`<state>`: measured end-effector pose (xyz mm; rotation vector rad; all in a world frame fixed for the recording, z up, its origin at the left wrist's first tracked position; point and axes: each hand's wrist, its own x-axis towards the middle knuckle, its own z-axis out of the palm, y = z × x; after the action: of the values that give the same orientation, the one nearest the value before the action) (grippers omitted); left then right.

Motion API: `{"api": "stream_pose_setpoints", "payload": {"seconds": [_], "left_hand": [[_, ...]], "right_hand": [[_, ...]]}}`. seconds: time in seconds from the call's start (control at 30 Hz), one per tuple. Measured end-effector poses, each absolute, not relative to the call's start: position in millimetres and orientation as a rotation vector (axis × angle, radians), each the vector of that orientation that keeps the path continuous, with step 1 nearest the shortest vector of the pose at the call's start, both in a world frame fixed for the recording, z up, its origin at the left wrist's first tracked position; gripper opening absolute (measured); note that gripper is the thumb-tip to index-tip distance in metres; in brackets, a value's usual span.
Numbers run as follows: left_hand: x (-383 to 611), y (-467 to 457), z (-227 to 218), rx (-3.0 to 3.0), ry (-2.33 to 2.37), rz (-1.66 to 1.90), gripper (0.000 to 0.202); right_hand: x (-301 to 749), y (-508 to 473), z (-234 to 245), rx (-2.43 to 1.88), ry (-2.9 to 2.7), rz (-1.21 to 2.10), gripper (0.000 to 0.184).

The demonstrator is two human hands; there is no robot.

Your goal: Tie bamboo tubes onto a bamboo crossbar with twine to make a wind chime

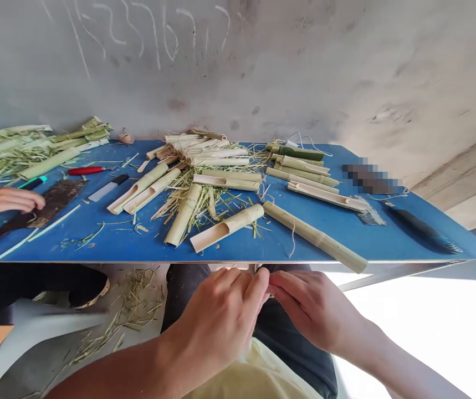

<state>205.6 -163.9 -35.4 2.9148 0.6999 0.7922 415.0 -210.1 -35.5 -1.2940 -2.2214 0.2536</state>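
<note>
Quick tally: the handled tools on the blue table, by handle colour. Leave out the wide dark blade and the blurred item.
Red: 1, red-handled tool
Teal: 1, teal handle
Black: 2, black-handled knife, long black tool
Total: 4

Head-worn camera looks forward and down past the left hand (216,316) and right hand (312,305) at a blue table (238,246)

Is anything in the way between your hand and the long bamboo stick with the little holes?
Nothing I can see stands in the way. Your right hand is just in front of the blue table's near edge, and the long bamboo stick lies on the table right past it.
</note>
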Motion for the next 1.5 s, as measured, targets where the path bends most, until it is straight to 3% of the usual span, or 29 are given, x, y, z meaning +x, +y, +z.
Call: {"api": "stream_pose_setpoints", "payload": {"seconds": [0.3,0.57,0.97,1.17,1.5], "left_hand": [[226.8,-147.9,-47.0,2.409,0.5,0.689,0.025],[255.8,-120.0,-34.7,1.956,0.471,0.295,0.018],[256.1,-118.4,-37.1,2.022,0.584,0.337,0.037],[259.1,-126.4,-42.4,2.11,0.662,0.293,0.038],[240.7,-115.9,-1.4,2.083,0.727,0.281,0.034]], "right_hand": [[444.8,-217.2,-14.1,-1.351,-2.192,0.34,0.032],[472.8,-214.6,-20.9,-1.253,-2.335,0.268,0.027],[478.4,-207.8,-42.2,-1.132,-2.391,0.075,0.034],[472.7,-209.1,-42.2,-1.2,-2.435,0.049,0.026],[463.7,-208.7,-2.6,-1.12,-2.532,-0.597,0.026]]}}
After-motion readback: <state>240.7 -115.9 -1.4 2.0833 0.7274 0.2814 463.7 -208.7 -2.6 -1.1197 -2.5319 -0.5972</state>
